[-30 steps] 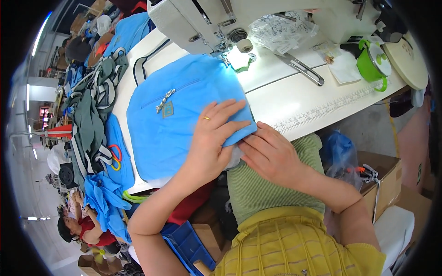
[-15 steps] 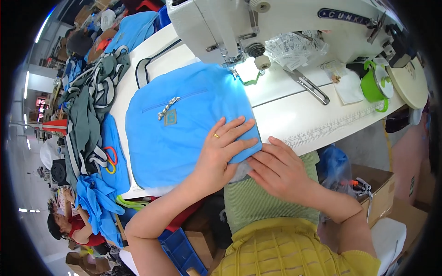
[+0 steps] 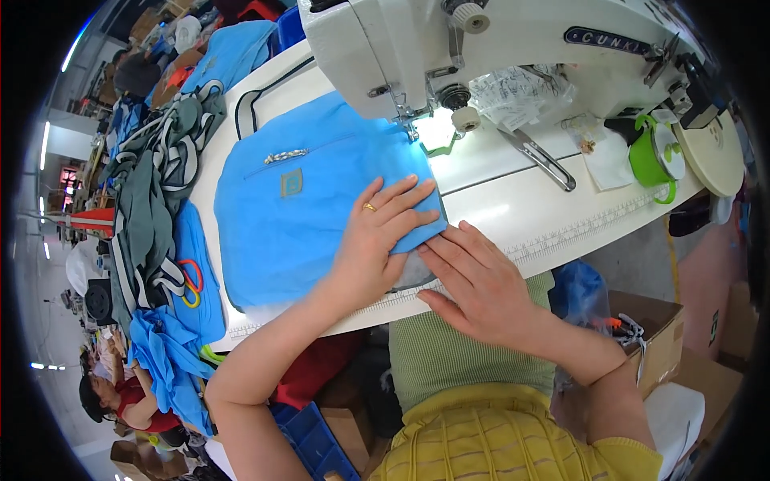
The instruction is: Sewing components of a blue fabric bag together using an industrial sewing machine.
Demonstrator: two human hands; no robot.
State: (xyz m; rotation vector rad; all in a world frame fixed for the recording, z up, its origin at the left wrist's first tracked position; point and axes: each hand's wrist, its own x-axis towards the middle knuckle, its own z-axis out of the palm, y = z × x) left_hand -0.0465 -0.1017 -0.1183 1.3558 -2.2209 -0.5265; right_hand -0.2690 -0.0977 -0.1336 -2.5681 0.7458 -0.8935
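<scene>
— Two hands, the left hand (image 3: 369, 240) and the right hand (image 3: 484, 289), are seen at the blue cloth piece (image 3: 277, 232). How are they placed?

— The left one is laid upon the cloth near its lower right corner, with the fingers stretched and spread. Whether the edge is pinched by its thumb cannot be told.

— And the right one?

— The same corner is touched by its fingertips. Its fingers are held almost straight and its thumb is set apart, so nothing is clasped between them.

— Where is the cloth found?

— It is spread on the white worktop (image 3: 493, 188), with its upper right part under the head of the sewing machine (image 3: 353, 52). On its face a square patch (image 3: 291, 183) and a braided cord (image 3: 286, 155) are seen.

— What is placed around?

— To the right, a slim metal tool (image 3: 531, 150) and a green lidded pot (image 3: 646, 160); to the left, scissors (image 3: 198, 280) with red and yellow handles.
</scene>
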